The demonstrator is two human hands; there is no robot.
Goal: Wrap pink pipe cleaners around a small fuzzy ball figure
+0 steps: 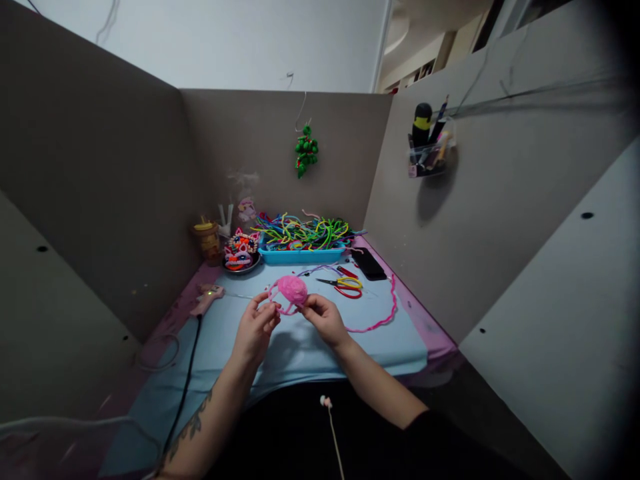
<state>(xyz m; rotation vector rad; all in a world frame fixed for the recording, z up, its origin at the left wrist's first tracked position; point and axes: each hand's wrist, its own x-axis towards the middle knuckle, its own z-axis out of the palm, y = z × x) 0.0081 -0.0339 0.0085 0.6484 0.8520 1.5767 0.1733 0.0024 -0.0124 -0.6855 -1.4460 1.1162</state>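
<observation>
A fuzzy pink ball point(293, 289) of wound pipe cleaner is held above the light blue mat point(320, 347), between both hands. My left hand point(256, 328) pinches a loose pink strand at the ball's lower left. My right hand point(324, 318) grips the ball's lower right side with closed fingers. A long pink pipe cleaner point(381, 319) trails from the work across the mat to the right.
A blue tray point(302, 255) heaped with coloured pipe cleaners stands at the back. Scissors point(345, 285) and a black phone point(369, 263) lie right of centre. A pink glue gun point(206, 296) with its black cord lies left. Grey partition walls enclose the desk.
</observation>
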